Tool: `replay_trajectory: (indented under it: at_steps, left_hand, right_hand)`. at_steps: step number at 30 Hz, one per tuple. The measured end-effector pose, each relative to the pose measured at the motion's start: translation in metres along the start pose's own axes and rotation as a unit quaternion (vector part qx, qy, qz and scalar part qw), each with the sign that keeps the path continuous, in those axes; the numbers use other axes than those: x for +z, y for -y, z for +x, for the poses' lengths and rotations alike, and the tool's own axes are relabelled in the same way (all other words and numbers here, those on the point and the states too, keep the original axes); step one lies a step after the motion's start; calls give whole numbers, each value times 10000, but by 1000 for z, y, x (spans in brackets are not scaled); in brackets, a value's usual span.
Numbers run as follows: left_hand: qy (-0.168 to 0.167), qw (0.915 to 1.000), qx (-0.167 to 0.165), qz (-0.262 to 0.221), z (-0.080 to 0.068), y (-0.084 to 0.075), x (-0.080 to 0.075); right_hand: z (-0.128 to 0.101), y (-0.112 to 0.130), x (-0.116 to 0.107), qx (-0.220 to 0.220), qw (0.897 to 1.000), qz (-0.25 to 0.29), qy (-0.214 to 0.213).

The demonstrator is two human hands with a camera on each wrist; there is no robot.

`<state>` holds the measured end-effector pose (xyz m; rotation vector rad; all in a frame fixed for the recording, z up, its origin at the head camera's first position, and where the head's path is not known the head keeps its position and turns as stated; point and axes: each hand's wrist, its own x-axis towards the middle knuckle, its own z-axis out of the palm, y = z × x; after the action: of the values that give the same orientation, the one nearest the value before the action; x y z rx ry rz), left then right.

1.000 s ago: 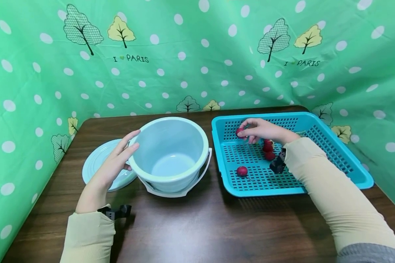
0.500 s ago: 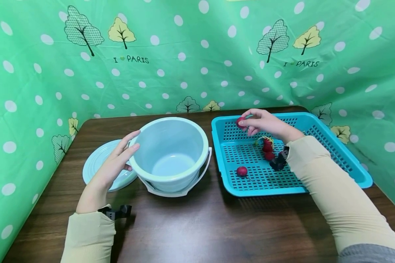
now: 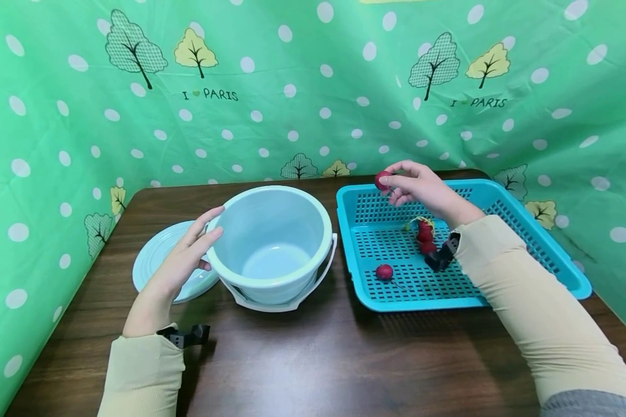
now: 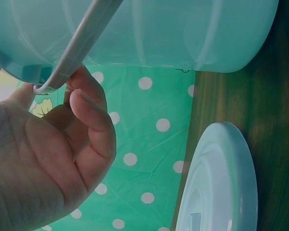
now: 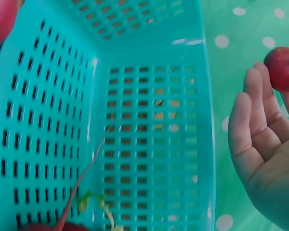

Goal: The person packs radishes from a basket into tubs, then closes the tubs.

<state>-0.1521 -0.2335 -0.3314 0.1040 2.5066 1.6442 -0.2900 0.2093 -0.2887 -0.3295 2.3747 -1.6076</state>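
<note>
Radish [image 3: 382,180] pinched only at right-hand [image 3: 419,188] fingertips above far-left tray [image 3: 527,243] corner, liable to slip and roll; left hand [image 3: 179,263] bracing bucket [image 3: 271,243] rim, fingers relaxed.

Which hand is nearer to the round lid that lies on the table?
The left. The left hand is over the lid and touches the bucket beside it. The right hand is far across, above the basket, pinching a radish.

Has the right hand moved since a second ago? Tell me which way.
Yes. The right hand, pinching a radish, rose from the basket floor to above its far-left rim.
</note>
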Motion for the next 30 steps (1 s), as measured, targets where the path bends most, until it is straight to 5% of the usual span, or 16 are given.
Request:
replay_trajectory:
  at_steps: [17, 30]
  left_hand:
    - [-1, 10000, 12, 0, -1, -2, 0]
    - [-16, 9998, 146, -115, 1, 2, 2]
  right_hand:
    - [-11, 36, 32, -304, 9846, 1705, -240]
    - [-21, 57, 67, -304, 9852, 1684, 111]
